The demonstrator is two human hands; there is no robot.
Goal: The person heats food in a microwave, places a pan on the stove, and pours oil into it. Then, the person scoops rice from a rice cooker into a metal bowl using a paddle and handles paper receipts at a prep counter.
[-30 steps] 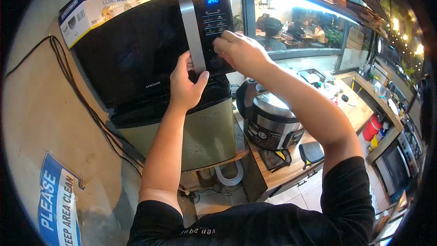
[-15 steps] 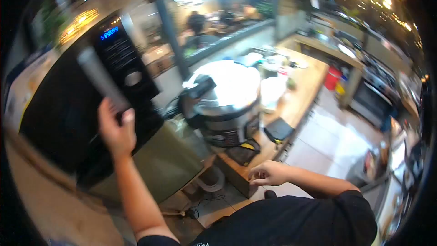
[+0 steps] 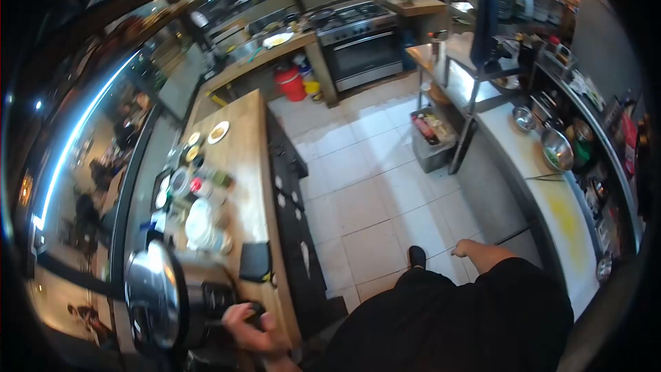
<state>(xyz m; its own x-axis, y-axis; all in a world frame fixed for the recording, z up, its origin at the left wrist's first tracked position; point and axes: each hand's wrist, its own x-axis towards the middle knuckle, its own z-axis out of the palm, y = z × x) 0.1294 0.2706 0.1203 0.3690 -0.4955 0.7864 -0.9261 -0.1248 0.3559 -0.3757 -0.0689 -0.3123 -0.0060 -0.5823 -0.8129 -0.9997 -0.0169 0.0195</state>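
My left hand (image 3: 256,329) is low in the view, beside the large silver and black electric cooker (image 3: 162,296) at the counter's near end. Its fingers are apart and I see nothing held in them; a small black item lies right behind them. My right hand (image 3: 468,248) hangs over the tiled floor on my right, its fingers foreshortened and hard to read. Just past the cooker, a dark flat pad (image 3: 256,262) lies on the wooden counter (image 3: 248,158), near white containers (image 3: 201,224) and several jars.
Tiled floor (image 3: 365,193) runs between the wooden counter and a white worktop (image 3: 564,227) bearing metal bowls (image 3: 555,149). Ahead stand a stove with an oven (image 3: 365,55) and a red bucket (image 3: 290,84). A grey bin (image 3: 434,139) sits by the shelf's leg on the right.
My view has swung right, from the black microwave towards the aisle and stove. My left hand has come off the microwave's handle and is now beside the cooker.
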